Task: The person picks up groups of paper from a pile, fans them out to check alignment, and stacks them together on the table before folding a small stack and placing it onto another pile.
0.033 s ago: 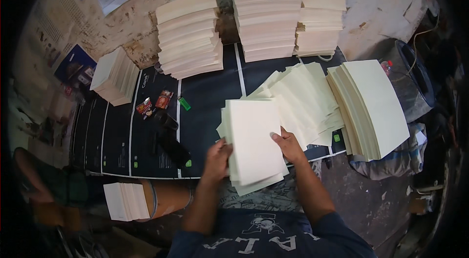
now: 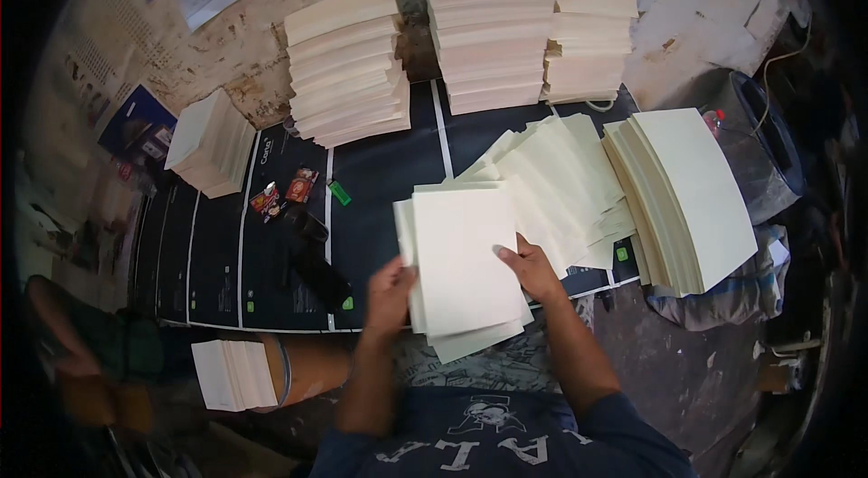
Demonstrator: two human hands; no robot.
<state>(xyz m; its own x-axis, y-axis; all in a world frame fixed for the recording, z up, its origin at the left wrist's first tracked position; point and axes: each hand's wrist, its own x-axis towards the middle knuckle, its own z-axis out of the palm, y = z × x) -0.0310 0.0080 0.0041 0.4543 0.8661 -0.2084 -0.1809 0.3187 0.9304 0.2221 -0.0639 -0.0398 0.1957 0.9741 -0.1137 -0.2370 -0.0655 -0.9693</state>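
Note:
A stack of cream paper sheets (image 2: 466, 265) is held between my two hands at the table's near edge, its layers out of line at the left and bottom. My left hand (image 2: 391, 297) is closed on the left edge of the lower sheets. On the right edge, my right hand (image 2: 532, 270) grips the stack, its thumb lying on the top sheet. Just beyond, loose pale sheets (image 2: 551, 184) lie fanned out on the dark table (image 2: 375, 198). To their right leans a thick pile of sheets (image 2: 692, 198) with a broad top face.
Tall paper stacks (image 2: 493, 26) line the wall, with a smaller pile (image 2: 212, 143) at the far left. A green lighter (image 2: 339, 192), red packets (image 2: 301, 184) and a black object (image 2: 316, 274) lie left of centre. A paper bundle (image 2: 235, 374) rests on a brown cylinder below the table.
My left hand has moved a little to the left, and sheets at the stack's left edge now stick out farther. My right hand has barely shifted.

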